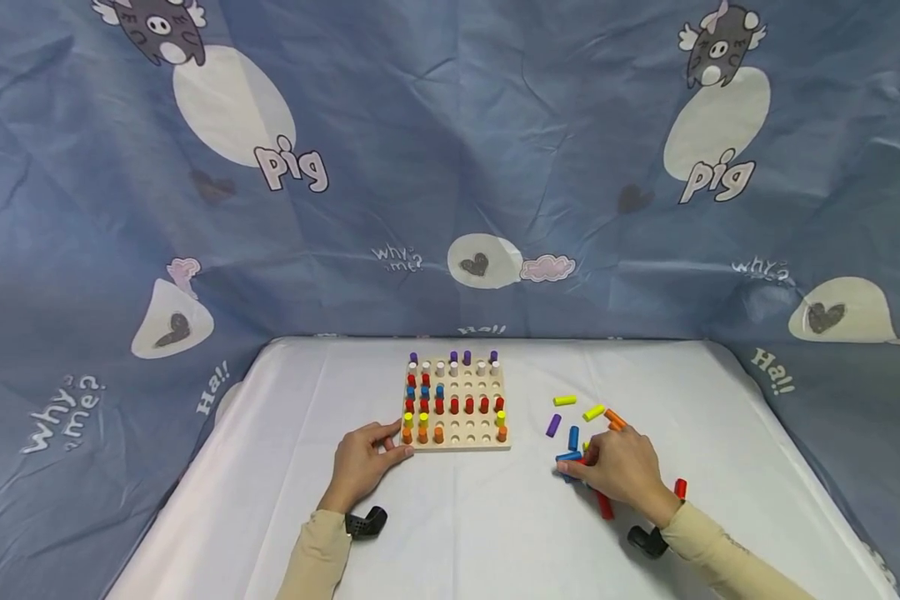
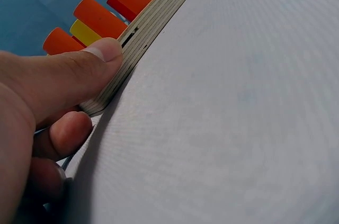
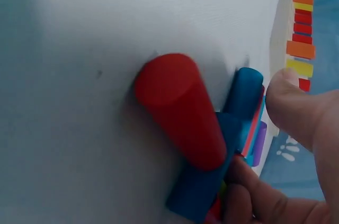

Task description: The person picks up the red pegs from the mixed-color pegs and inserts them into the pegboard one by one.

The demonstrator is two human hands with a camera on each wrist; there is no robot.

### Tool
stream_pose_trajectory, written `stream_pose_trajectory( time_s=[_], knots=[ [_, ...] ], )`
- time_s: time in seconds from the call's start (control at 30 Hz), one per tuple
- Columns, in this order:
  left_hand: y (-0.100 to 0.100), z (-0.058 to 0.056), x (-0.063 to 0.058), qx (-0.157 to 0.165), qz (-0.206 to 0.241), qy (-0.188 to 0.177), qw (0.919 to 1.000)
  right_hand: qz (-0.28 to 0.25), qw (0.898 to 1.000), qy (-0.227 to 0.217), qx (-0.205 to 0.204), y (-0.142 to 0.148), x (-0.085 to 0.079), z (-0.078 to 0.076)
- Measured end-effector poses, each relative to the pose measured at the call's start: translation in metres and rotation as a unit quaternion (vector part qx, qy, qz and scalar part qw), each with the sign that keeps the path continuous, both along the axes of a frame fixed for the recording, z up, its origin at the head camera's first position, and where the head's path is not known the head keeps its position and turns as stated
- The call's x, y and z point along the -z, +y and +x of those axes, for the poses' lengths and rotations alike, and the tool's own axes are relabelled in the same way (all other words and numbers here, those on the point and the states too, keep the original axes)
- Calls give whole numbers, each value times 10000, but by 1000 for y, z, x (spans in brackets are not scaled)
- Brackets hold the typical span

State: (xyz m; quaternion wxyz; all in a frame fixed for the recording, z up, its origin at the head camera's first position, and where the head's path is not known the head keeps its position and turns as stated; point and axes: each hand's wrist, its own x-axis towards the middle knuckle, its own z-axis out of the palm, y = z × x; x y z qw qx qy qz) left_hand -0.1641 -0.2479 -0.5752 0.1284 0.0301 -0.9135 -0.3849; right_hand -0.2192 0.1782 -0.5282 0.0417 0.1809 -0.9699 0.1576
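A wooden pegboard [image 1: 461, 446] stands on the table with rows of purple, white, red, blue, yellow and orange pegs upright in its holes. My left hand [image 1: 363, 465] holds its front left corner, thumb on the front edge [image 2: 135, 41], other fingers bent beside the corner. Over a loose heap of pegs to the right, my right hand [image 1: 621, 467] reaches down. A blue peg [image 1: 568, 457] lies at its thumb and fingertips. In the right wrist view, thumb and fingers stand apart around the pegs, with a red peg [image 3: 183, 113] lying across a blue peg [image 3: 198, 187].
Loose yellow [image 1: 565, 401], purple [image 1: 553, 425] and orange [image 1: 613, 418] pegs lie beyond the right hand. One red peg [image 1: 680, 488] lies beside the right wrist. A patterned blue cloth [image 1: 450, 167] hangs behind the white table [image 1: 270, 500].
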Motion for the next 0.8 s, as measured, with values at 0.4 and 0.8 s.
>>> stream_pose_trajectory(
  time_s=[0.4, 0.8],
  knots=[
    [3, 3, 2, -21, 77, -7, 10000, -143, 9972, -610, 408, -6, -4, 4],
    [-1, 1, -2, 7, 101, -63, 9999, -596, 9942, -866, 228, -5, -14, 5]
  ],
)
